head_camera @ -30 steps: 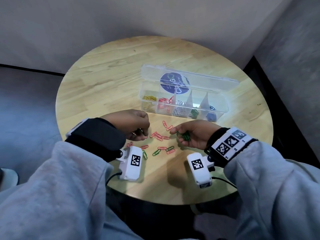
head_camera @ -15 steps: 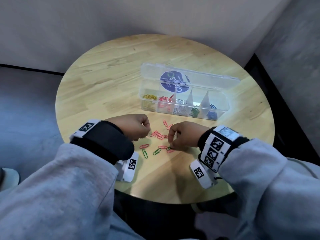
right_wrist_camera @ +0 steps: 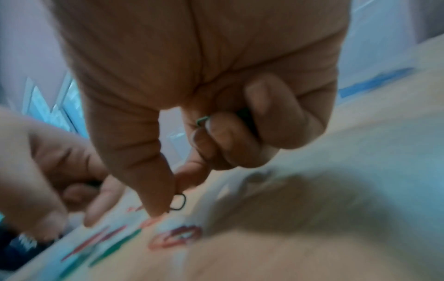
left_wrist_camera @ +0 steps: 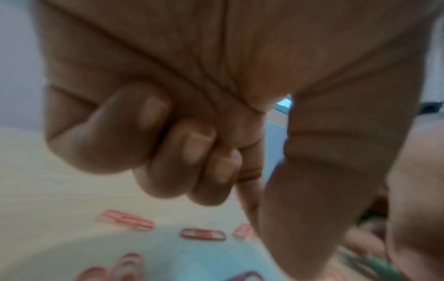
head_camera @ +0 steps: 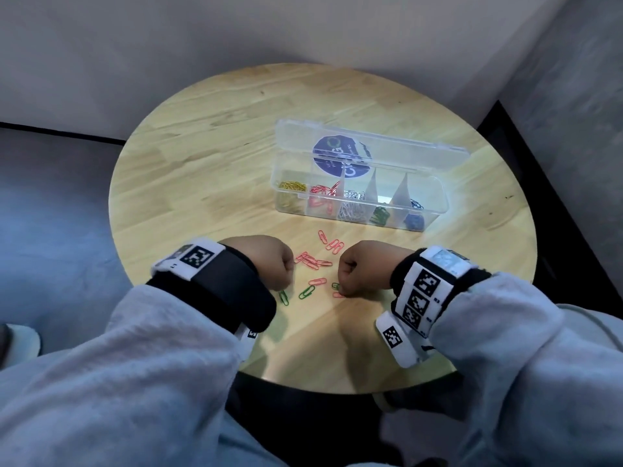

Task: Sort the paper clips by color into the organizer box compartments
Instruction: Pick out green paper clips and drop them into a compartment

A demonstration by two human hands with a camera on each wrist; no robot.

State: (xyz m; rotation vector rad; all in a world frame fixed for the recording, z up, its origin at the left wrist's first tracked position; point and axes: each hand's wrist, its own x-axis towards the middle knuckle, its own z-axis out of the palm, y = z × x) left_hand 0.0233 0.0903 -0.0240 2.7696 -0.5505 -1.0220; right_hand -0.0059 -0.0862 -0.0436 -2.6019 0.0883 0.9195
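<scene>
The clear organizer box [head_camera: 435, 197] lies open at the back right of the table, with yellow, red, silver, green and blue clips in separate compartments. Loose pink clips [head_camera: 313, 261] and green clips [head_camera: 306, 291] lie between my hands. My left hand [head_camera: 286, 281] has its fingers curled, and thumb and forefinger [left_wrist_camera: 250, 209] pinch at a pink clip [left_wrist_camera: 242, 231] on the table. My right hand [head_camera: 342, 289] holds green clips [right_wrist_camera: 203, 119] in its curled fingers. Its thumb [right_wrist_camera: 153, 190] and forefinger also pinch a green clip [right_wrist_camera: 185, 201] on the table.
The round wooden table [head_camera: 202, 163] stands in a corner between grey walls. The box's lid [head_camera: 404, 146] lies flat behind the compartments, with a blue sticker on it. Both wrists hover over the near table edge.
Both hands turned palm down and dropped onto the loose clips. The right hand closed over the green clips that lay in its palm and moved to a green clip on the table.
</scene>
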